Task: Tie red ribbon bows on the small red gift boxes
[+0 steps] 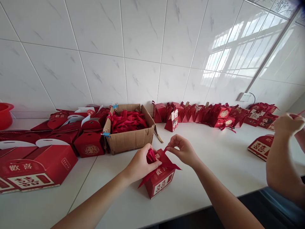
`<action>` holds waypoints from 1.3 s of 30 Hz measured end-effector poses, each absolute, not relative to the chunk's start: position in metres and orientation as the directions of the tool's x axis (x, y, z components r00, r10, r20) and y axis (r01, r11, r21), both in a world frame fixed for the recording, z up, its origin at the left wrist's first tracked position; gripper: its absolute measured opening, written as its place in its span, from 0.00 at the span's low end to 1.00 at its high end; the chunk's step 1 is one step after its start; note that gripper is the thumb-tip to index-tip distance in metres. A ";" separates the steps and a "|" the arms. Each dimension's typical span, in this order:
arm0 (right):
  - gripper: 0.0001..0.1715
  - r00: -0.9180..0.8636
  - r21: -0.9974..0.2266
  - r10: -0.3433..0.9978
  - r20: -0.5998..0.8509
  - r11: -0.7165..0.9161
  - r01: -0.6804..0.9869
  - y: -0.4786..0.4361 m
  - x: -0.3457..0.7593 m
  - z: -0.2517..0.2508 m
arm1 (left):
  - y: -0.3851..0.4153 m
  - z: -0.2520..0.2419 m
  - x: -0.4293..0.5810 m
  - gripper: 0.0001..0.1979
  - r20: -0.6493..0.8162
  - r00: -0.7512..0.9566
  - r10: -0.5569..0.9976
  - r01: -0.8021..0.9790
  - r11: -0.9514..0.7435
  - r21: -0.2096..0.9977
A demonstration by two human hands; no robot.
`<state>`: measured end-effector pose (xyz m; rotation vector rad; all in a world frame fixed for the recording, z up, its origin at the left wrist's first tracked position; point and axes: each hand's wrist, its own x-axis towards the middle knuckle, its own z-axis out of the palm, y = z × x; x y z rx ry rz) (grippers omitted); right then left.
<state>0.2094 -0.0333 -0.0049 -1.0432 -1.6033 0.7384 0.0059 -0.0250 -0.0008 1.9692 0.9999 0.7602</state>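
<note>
A small red gift box point(160, 182) with white characters stands on the white counter point(209, 178) right in front of me. A red ribbon point(164, 163) runs across its top. My left hand point(140, 164) is closed around a bunched loop of that ribbon at the box's top left. My right hand point(183, 150) pinches the ribbon's other end just above the box's top right. Both hands are touching the ribbon, and the ribbon's tails hang down over the box's sides.
An open cardboard carton point(130, 140) full of red ribbons sits behind the box. Flat and folded red boxes point(35, 168) pile at the left; tied red boxes point(202, 114) line the tiled wall. Another person's arm point(281, 159) works at the right near a flat red box point(260, 147).
</note>
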 end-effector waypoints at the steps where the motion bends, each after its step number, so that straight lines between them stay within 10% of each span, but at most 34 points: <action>1: 0.13 -0.072 -0.866 0.901 0.428 0.432 0.253 -0.033 0.208 -0.004 | -0.025 -0.001 0.006 0.14 0.156 0.512 0.845 0.373 -0.382 0.845; 31: 0.05 -0.002 -0.817 0.910 0.414 0.372 0.440 -0.051 0.208 -0.006 | -0.014 0.007 -0.010 0.21 0.146 0.530 0.835 0.138 -0.255 0.957; 39: 0.26 -0.037 -0.838 0.981 0.190 0.181 0.515 -0.073 0.236 -0.039 | -0.013 -0.002 -0.040 0.19 0.176 0.517 0.838 0.187 -0.311 0.932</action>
